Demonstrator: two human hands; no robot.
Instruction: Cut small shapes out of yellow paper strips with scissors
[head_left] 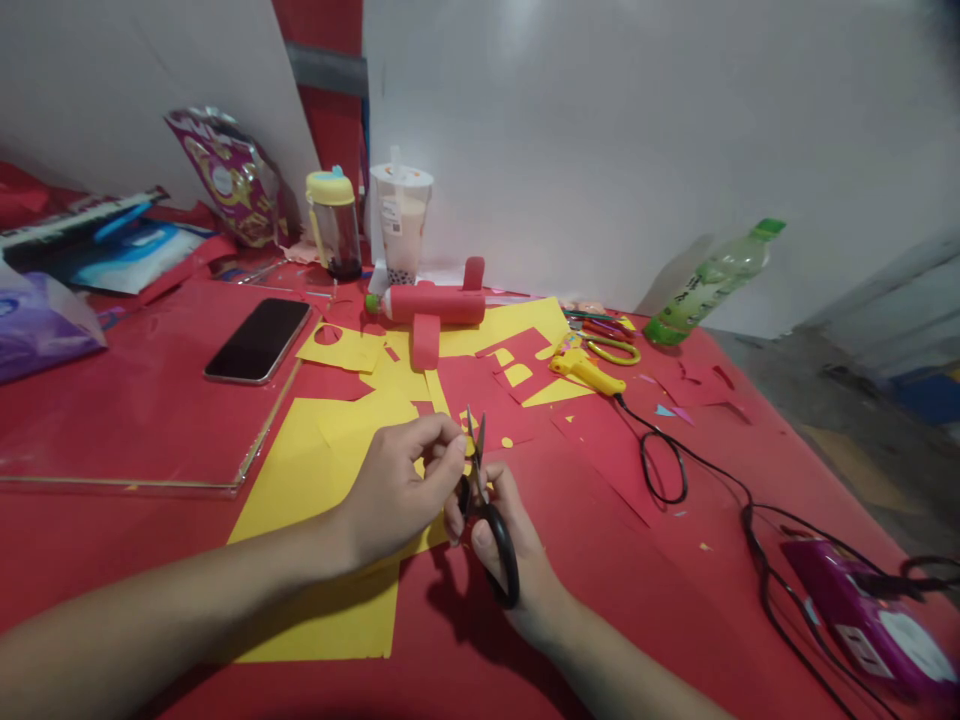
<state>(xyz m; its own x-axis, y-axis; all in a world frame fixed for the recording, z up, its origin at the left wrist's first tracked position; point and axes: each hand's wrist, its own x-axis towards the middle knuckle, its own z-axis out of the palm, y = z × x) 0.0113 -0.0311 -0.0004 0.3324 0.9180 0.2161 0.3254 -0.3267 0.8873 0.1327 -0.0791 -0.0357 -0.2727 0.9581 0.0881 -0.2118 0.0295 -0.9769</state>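
In the middle of the head view, my right hand (517, 560) grips black-handled scissors (504, 570), their blades parted and pointing away from me. My left hand (409, 480) pinches a small piece of yellow paper (470, 446) against the blades. Under my left forearm lie yellow paper sheets (315, 620). Just beyond my hands are red paper pieces (480, 390) and a small yellow paper dot (508, 442). Farther back rests a bottle wrapped in red paper (442, 305), with red strips attached and a green cap.
A yellow glue gun (589, 372) trails a black cord to a purple power strip (877, 620) at right. A green bottle (712, 285) leans at the back wall. A phone (259, 340) lies at left; a bubble tea cup (403, 225) and a yellow-lidded bottle (335, 225) stand behind.
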